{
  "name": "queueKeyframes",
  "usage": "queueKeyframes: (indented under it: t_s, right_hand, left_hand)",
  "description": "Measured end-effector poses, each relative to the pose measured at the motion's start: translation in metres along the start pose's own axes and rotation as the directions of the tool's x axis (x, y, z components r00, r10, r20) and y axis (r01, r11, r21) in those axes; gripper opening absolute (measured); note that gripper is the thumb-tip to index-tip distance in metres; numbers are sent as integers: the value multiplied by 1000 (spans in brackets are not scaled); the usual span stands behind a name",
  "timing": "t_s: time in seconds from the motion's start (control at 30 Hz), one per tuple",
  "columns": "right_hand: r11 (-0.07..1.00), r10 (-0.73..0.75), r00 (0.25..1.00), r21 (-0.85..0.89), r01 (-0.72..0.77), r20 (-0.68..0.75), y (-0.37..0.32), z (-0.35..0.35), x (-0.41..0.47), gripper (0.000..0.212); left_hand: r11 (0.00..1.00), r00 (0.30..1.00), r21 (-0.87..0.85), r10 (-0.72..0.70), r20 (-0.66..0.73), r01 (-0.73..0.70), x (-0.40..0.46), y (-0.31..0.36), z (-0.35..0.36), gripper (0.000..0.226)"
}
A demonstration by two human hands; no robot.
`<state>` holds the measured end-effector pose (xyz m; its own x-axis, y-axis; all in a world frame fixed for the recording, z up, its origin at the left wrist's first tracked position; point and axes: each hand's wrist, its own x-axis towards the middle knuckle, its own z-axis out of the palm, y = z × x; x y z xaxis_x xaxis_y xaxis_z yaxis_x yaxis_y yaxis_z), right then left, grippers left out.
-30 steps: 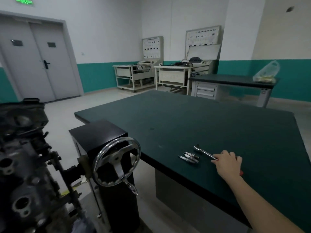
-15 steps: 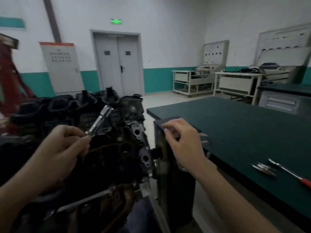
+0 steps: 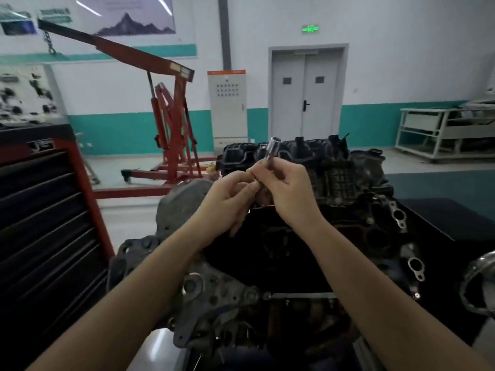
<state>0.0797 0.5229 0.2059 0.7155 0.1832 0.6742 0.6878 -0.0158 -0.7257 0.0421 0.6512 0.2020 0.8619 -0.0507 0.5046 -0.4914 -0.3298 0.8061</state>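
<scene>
Pinching a metal socket (image 3: 272, 149) between curled fingers, left hand (image 3: 230, 199) and right hand (image 3: 290, 194) together, above engine (image 3: 348, 188)

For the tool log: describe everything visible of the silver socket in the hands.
The silver socket is a slim, shiny metal tube whose round top end looks open. It tilts slightly rightward, held up in front of the engine. The left hand pinches it from the left, and the right hand curls round it. Its lower end is hidden.
</scene>
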Motion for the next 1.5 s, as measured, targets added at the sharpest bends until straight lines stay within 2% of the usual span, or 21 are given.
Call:
queueKeyframes:
  t_s: [0.17, 0.27, 0.43, 0.6, 0.67, 0.73, 0.8, 0.87, 0.9, 1.0, 1.07, 1.13, 1.33, 1.43, 1.5]
  right_hand:
    - [986, -58, 995, -151, 71, 87, 9, 17, 2, 9]
    - [985, -66, 992, -152, 82, 108, 7, 25, -2, 6]
    - [977, -112, 980, -160, 138, 162, 6, 43, -11, 9]
    - [920, -178, 955, -305, 247, 238, 20, 61, -21, 10]
    - [922, -163, 953, -305, 240, 255, 32, 66, -28, 10]
    - [927, -167, 959, -294, 232, 231, 44, 68, -37, 15]
    - [927, -211, 962, -278, 253, 173, 55, 69, -43, 19]
    - [929, -248, 960, -251, 273, 129, 61, 70, -47, 20]
    - [929, -262, 958, -237, 283, 116, 65, 71, -48, 20]
    - [901, -338, 936, -253, 352, 97, 75, 73, -54, 17]
    - [828, -436, 897, -359, 431, 72, 79, 74, -57, 16]
    - [766, -501, 863, -432, 475, 62, 80, 75, -59, 20]
    - [863, -304, 943, -380, 334, 138, 82, 72, -67, 26]
    - [950, -139, 975, -255, 181, 174, 84, 72, -70, 32]
    - [979, -75, 989, -180, 98, 131, 86, 77, -71, 32]
  left_hand:
    - [976, 993, 186, 111, 34, -115, 0, -19, -26, 12]
    - [971, 989, 183, 147, 34, -151, -5, -23, -34, 25]
    - [958, 973, 169, 229, 43, -233, -21, -31, -53, 16]
    - [972, 984, 157, 166, 72, -175, -36, -51, -66, 22]
    - [976, 991, 180, 115, 68, -125, -40, -61, -66, 17]
    - [983, 996, 159, 91, 1, -90, -42, -69, -67, 23]
    - [997, 995, 15, 75, -70, -75, -44, -73, -69, 37]
    - [990, 995, -110, 87, -56, -93, -46, -73, -69, 47]
    - [986, 992, -114, 123, -27, -125, -47, -73, -66, 49]
    - [968, 967, 5, 250, -57, -250, -45, -75, -51, 38]
    - [953, 945, 26, 301, -124, -301, -44, -78, -45, 26]
    - [942, 932, 11, 334, -138, -336, -44, -82, -45, 23]
    - [951, 942, -63, 289, -170, -303, -44, -86, -46, 27]
    - [957, 955, -89, 261, -145, -275, -47, -87, -45, 31]
    - [959, 959, -90, 259, -112, -270, -47, -89, -46, 32]
